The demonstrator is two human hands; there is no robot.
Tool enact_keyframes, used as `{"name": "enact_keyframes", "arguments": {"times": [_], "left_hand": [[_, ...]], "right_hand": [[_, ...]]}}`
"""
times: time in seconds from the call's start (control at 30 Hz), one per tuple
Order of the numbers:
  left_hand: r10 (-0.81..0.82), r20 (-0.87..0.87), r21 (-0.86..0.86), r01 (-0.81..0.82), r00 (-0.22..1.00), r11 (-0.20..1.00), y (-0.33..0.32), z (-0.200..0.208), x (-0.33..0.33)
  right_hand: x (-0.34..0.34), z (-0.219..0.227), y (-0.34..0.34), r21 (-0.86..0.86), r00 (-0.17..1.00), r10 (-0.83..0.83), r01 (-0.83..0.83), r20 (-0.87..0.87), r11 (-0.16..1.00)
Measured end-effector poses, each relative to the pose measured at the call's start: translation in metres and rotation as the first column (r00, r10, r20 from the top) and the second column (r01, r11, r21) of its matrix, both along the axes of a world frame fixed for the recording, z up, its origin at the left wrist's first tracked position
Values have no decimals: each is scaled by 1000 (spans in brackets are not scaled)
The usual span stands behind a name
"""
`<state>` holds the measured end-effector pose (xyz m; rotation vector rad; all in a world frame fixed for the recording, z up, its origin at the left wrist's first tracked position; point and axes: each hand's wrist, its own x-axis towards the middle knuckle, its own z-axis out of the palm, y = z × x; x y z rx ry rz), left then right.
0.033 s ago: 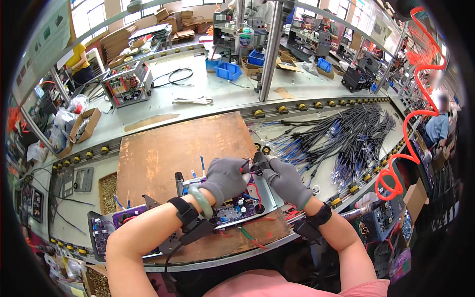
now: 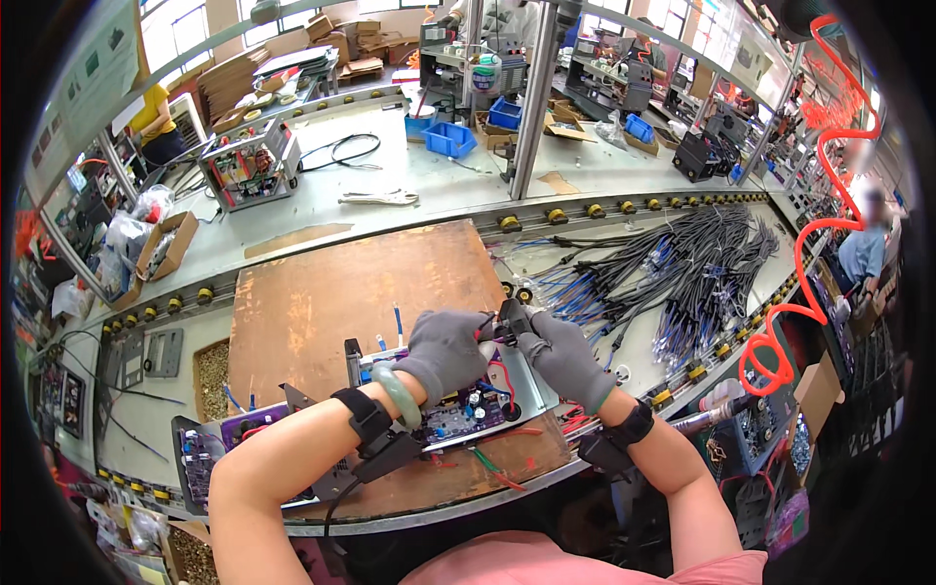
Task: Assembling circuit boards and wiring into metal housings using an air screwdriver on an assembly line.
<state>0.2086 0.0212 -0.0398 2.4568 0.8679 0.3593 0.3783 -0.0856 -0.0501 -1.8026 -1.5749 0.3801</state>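
Observation:
My left hand point(image 2: 444, 351), in a grey glove, is closed over the far edge of a purple circuit board point(image 2: 476, 415). Its fingertips pinch what looks like a thin wire end, though the glove hides most of it. Facing it, my right hand point(image 2: 570, 363), also gloved, grips a small black part point(image 2: 511, 318) between thumb and fingers. The two hands nearly meet at this part. A red wire point(image 2: 508, 378) curves over the board below them. The board sits in a pale metal tray point(image 2: 534, 390), lying on a brown wooden board point(image 2: 370, 278).
Another purple circuit board point(image 2: 200, 473) lies at the left under my forearm. Bundled black cables point(image 2: 673, 263) spread out at the right. A red coiled hose point(image 2: 804, 292) hangs on the right. Across the bench are an open-sided machine point(image 2: 252, 168) and a blue bin point(image 2: 449, 140).

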Motion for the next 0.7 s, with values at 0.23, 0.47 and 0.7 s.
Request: {"name": "enact_keyframes", "arguments": {"times": [0.23, 0.47, 0.7], "left_hand": [[-66, -16, 96, 67, 998, 993, 3, -1, 4], [-44, 1, 2, 44, 999, 999, 2, 1, -4], [-57, 71, 144, 46, 996, 988, 1, -5, -2]], "right_hand": [[-3, -2, -1, 22, 1000, -2, 3, -31, 1000], [0, 1, -2, -7, 998, 16, -16, -54, 1000], [0, -6, -1, 78, 998, 37, -33, -46, 996]]}}
